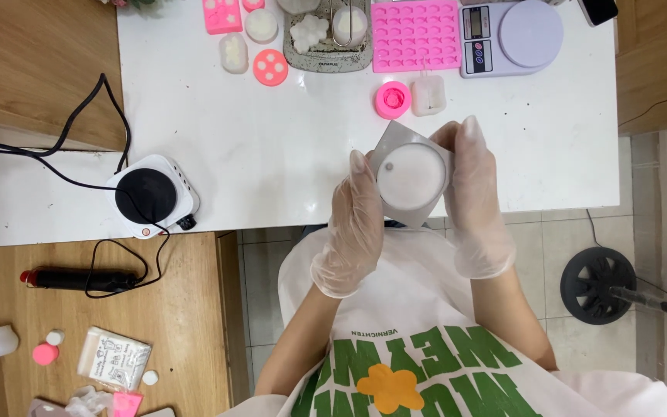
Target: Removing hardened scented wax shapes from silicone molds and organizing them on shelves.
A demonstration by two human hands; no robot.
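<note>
Both my hands wear clear plastic gloves and hold a grey square mould with a round white wax-like disc in it, just above the white table's near edge. My left hand grips the mould's left side. My right hand grips its right side, fingers reaching over the far corner.
A small white electric hotplate with a black cord sits at the left. At the far edge lie pink silicone moulds, a grey tray, a lilac kitchen scale, and small pink and white pieces. A wooden bench lower left holds packets.
</note>
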